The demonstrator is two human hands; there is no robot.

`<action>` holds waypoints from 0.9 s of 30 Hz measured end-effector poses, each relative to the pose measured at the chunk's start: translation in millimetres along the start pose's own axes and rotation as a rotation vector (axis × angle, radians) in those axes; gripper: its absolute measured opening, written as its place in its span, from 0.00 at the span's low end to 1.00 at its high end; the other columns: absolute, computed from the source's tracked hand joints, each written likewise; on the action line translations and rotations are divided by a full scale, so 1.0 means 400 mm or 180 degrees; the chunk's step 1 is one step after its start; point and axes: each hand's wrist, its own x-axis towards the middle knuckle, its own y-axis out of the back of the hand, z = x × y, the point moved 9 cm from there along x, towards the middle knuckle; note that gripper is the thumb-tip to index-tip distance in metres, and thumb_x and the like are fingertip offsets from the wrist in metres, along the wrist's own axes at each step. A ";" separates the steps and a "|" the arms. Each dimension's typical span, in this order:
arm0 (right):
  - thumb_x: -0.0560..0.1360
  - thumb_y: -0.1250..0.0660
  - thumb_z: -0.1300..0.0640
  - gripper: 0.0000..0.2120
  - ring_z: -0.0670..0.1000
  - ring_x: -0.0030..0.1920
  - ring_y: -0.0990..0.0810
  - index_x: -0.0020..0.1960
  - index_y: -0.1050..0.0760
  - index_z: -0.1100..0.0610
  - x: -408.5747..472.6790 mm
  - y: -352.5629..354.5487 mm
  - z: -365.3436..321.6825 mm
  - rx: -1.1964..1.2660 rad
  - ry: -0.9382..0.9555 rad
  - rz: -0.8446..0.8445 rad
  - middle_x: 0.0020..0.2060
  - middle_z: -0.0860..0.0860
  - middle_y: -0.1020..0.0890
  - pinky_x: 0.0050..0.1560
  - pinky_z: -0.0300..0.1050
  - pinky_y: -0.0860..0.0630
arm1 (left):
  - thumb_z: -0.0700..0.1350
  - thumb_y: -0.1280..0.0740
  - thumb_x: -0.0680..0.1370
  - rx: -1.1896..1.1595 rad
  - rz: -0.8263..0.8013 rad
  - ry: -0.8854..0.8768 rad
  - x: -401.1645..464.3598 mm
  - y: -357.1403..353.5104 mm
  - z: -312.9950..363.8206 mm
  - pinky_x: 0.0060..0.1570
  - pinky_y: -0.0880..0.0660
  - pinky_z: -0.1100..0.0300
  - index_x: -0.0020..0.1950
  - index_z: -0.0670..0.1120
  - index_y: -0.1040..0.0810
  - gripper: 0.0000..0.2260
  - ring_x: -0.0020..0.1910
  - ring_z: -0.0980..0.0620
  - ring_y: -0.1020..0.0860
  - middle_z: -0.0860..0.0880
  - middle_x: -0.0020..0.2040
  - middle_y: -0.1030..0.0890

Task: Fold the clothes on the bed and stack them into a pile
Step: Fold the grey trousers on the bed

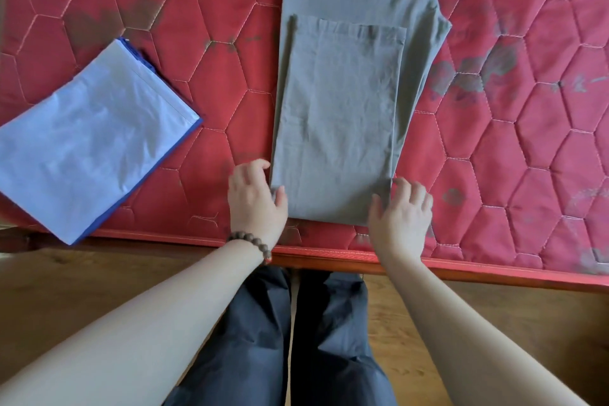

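Grey trousers [342, 102] lie lengthwise on the red quilted mattress [514, 142], their near end doubled back over the rest. My left hand [255, 199], with a bead bracelet at the wrist, pinches the near left corner of the fold. At the near right corner, my right hand [400, 214] has its fingers curled over the cloth's edge. A folded light blue garment [89, 142] with a dark blue edge lies to the left, hanging slightly over the mattress edge.
The mattress's near edge [329, 254] runs across in front of me, with wooden floor [66, 280] below it. My legs in dark trousers [296, 339] stand against the bed. Dark stains mark the mattress.
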 end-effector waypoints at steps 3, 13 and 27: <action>0.73 0.34 0.61 0.23 0.64 0.70 0.33 0.67 0.29 0.65 -0.023 -0.027 -0.151 -0.0190 0.1268 0.0237 0.67 0.62 0.28 0.73 0.62 0.42 | 0.36 0.34 0.73 0.0457 -0.0151 -0.1109 -0.016 -0.056 0.113 0.68 0.33 0.44 0.65 0.36 0.26 0.20 0.68 0.38 0.30 0.37 0.66 0.27; 0.80 0.48 0.52 0.28 0.52 0.78 0.49 0.78 0.46 0.59 0.011 -0.206 -0.188 -0.0741 0.2053 -0.0201 0.78 0.54 0.44 0.77 0.58 0.53 | 0.54 0.52 0.82 0.1906 -0.0755 -0.1923 0.026 -0.231 0.053 0.77 0.50 0.46 0.80 0.42 0.51 0.29 0.79 0.46 0.52 0.43 0.80 0.49; 0.81 0.50 0.52 0.26 0.53 0.77 0.47 0.76 0.40 0.61 0.060 -0.134 -0.166 -0.0941 0.1873 -0.0213 0.76 0.55 0.40 0.76 0.57 0.56 | 0.54 0.50 0.79 0.1808 -0.0730 -0.1631 0.061 -0.204 0.116 0.77 0.50 0.47 0.78 0.39 0.44 0.30 0.79 0.46 0.49 0.41 0.79 0.46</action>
